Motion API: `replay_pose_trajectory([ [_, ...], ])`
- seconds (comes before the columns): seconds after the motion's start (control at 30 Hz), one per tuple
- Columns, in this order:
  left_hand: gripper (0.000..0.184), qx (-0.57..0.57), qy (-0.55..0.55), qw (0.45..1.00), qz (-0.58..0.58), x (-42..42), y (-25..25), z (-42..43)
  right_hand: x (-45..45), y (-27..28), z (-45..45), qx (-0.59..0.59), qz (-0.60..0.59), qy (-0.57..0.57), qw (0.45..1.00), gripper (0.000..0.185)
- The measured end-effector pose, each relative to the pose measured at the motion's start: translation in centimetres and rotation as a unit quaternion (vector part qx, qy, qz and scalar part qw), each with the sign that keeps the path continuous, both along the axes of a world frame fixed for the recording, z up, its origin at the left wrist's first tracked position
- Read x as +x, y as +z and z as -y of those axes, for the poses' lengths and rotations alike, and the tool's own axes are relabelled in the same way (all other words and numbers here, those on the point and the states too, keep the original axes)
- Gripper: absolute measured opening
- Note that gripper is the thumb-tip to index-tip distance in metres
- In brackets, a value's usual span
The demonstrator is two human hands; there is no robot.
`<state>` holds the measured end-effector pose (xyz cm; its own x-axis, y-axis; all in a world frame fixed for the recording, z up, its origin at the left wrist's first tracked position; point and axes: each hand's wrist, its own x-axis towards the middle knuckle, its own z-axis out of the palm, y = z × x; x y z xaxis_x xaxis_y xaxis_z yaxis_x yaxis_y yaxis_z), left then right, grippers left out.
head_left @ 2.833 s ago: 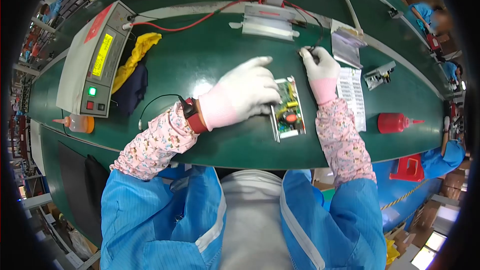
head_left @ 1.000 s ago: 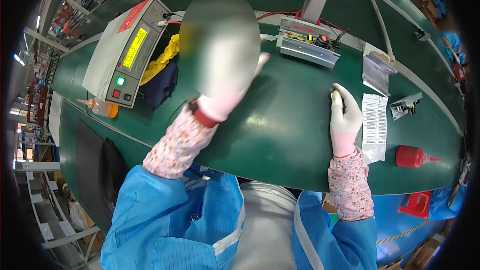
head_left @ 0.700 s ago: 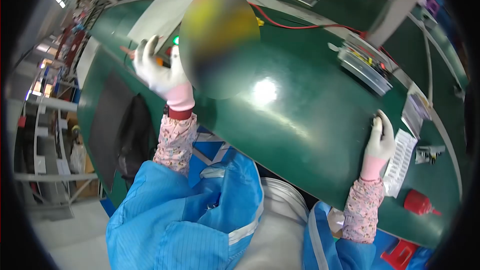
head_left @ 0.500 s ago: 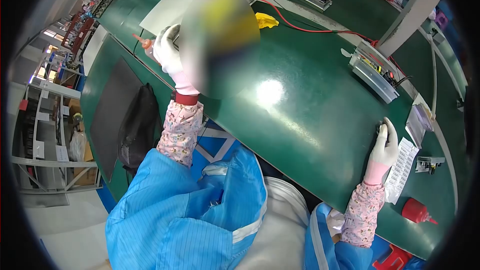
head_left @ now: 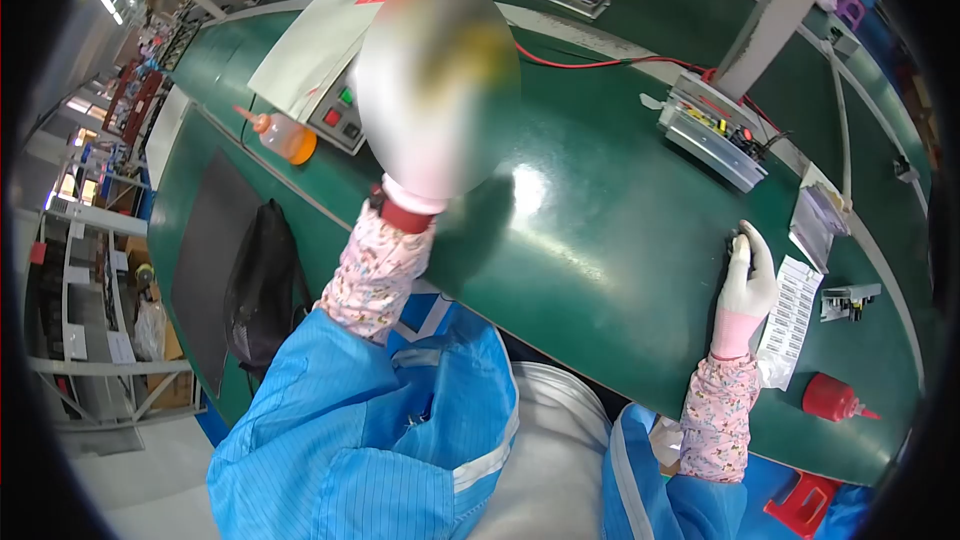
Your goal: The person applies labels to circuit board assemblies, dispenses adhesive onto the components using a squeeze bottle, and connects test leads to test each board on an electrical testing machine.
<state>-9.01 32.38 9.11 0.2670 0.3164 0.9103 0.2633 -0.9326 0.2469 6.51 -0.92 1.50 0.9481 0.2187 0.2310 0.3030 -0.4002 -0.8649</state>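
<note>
My left hand [head_left: 405, 130], in a white glove, is over the table beside the light grey box [head_left: 310, 45]. A round blurred patch covers its fingers, so whether it holds anything is hidden. Near that box's front, with its red and green switches, stands a clear bottle [head_left: 287, 138] with orange liquid and a pointed nozzle. My right hand [head_left: 748, 280], also gloved, rests on the right of the green table [head_left: 610, 180]. Its fingers are curled together around something small and dark that I cannot make out. A sheet of printed labels [head_left: 790, 320] lies right beside it.
A metal channel with electronic parts [head_left: 715, 135] lies at the back right, below a post [head_left: 775, 25]. A red bottle [head_left: 835, 398] lies near the right edge. A black pouch [head_left: 262, 285] and a dark mat [head_left: 215, 250] are on the left. A red cable [head_left: 600, 62] runs along the back.
My left hand has moved right, away from the orange-liquid bottle, into the blurred patch. My view has shifted slightly. My right hand stays beside the label sheet.
</note>
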Motion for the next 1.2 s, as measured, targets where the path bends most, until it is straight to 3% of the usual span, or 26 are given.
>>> replay_pose_trajectory([
  [0.07,0.04,-0.061,-0.1,0.991,-0.069,4.9,0.1,0.1,0.0,0.1,0.0,-0.002,0.006,0.001,1.0,0.025],
  [0.13,0.039,-0.041,-0.12,0.985,-0.118,11.3,-1.0,-2.6,-0.1,0.1,0.0,-0.004,0.012,0.002,1.0,0.024],
  [0.2,0.044,-0.05,-0.021,0.955,-0.291,17.5,-1.5,-5.8,-0.1,0.0,0.0,0.0,0.012,-0.005,1.0,0.024],
  [0.23,0.044,-0.048,-0.029,0.956,-0.289,19.8,-2.2,-7.5,-0.1,-0.1,-0.1,0.005,0.012,-0.004,1.0,0.024],
  [0.3,0.051,0.021,0.096,0.88,-0.464,23.3,-3.8,-10.8,0.2,-0.1,-0.1,0.015,0.012,-0.003,1.0,0.023],
  [0.47,0.058,0.039,0.024,0.874,-0.484,27.5,-7.6,-18.1,0.4,-0.1,0.0,-0.023,0.016,-0.012,1.0,0.023],
  [0.6,0.057,0.023,-0.013,0.875,-0.484,25.7,-4.1,-16.6,0.4,0.3,-0.1,-0.03,0.009,-0.014,0.999,0.022],
  [0.67,0.056,0.022,-0.022,0.877,-0.48,24.3,-1.7,-15.2,0.5,0.3,-0.4,-0.026,0.012,-0.014,1.0,0.022],
  [0.73,0.056,-0.114,-0.18,0.891,-0.4,22.4,-0.2,-13.0,0.5,0.3,-0.3,-0.022,0.009,-0.013,1.0,0.022],
  [0.8,0.055,-0.246,-0.331,0.86,-0.3,19.8,1.4,-10.2,0.5,0.3,-0.2,-0.021,0.008,-0.01,1.0,0.022],
  [0.97,0.055,-0.267,-0.41,0.813,-0.317,12.4,4.5,-1.9,0.5,-0.7,-0.1,0.005,0.027,-0.017,0.999,0.021],
  [1.2,0.056,-0.268,-0.43,0.81,-0.294,6.4,4.7,3.6,0.2,-0.4,0.0,0.01,0.035,0.003,0.999,0.022],
])
